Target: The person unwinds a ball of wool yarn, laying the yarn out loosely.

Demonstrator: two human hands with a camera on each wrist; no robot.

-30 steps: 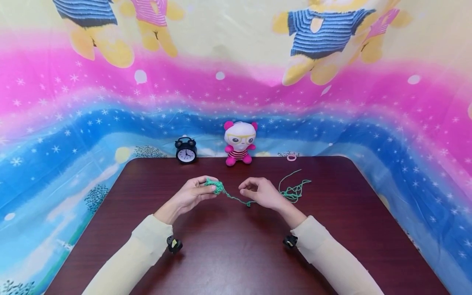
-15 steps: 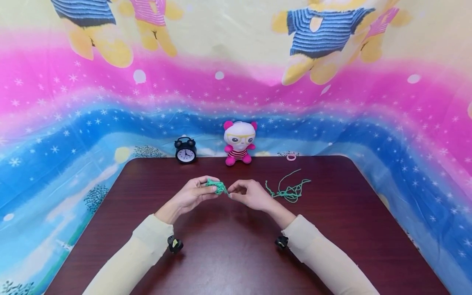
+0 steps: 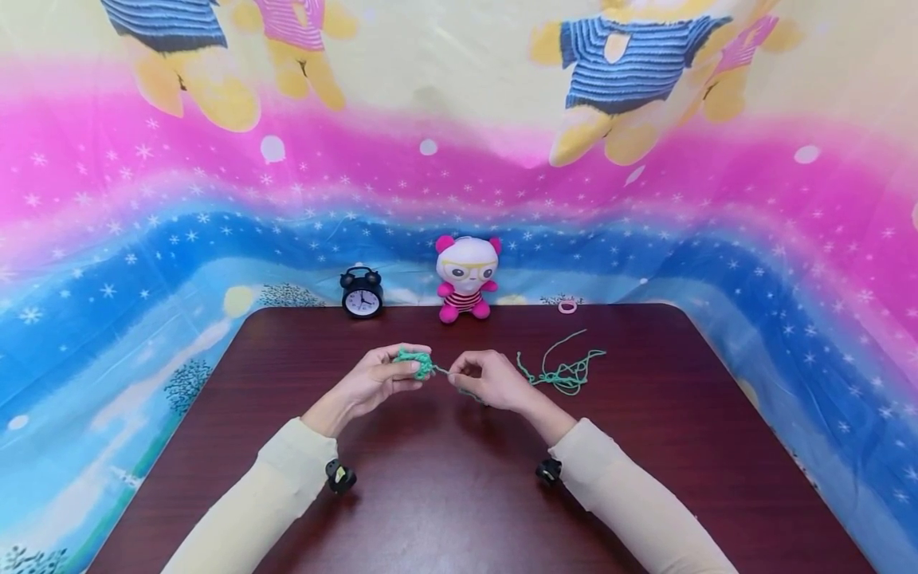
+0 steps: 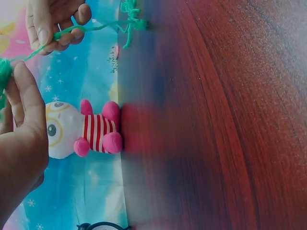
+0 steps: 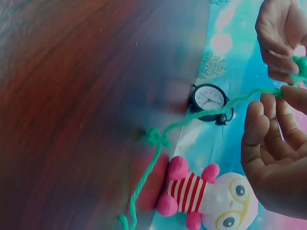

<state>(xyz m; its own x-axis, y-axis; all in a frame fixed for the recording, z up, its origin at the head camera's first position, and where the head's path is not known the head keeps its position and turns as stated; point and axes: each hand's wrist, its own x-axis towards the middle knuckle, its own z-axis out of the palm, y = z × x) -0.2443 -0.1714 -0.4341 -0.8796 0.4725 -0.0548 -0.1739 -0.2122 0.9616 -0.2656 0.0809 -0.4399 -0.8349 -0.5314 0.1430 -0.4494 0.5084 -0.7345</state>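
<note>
A small wad of green yarn (image 3: 418, 363) is pinched between the thumb and fingers of my left hand (image 3: 366, 379), above the far middle of the table. From it a short, straight strand runs to my right hand (image 3: 495, 379), whose thumb and forefinger pinch it. Past those fingertips the yarn strand (image 5: 244, 98) hangs down in the right wrist view to a knot (image 5: 156, 137) lower on the same strand. On the table to the right lies a loose tangle of green yarn (image 3: 568, 376). My right hand hides part of the strand in the head view.
A black alarm clock (image 3: 362, 295) and a pink and white plush panda (image 3: 466, 279) stand along the back edge of the dark wooden table (image 3: 445, 486). A small pink ring (image 3: 566, 307) lies at that edge, right of the panda. Printed cloth (image 3: 445, 191) hangs behind.
My right hand has moved left to the wad, pinched the strand beside it, then drawn slightly back right, straightening the yarn between the hands. The left hand stays almost where it was.
</note>
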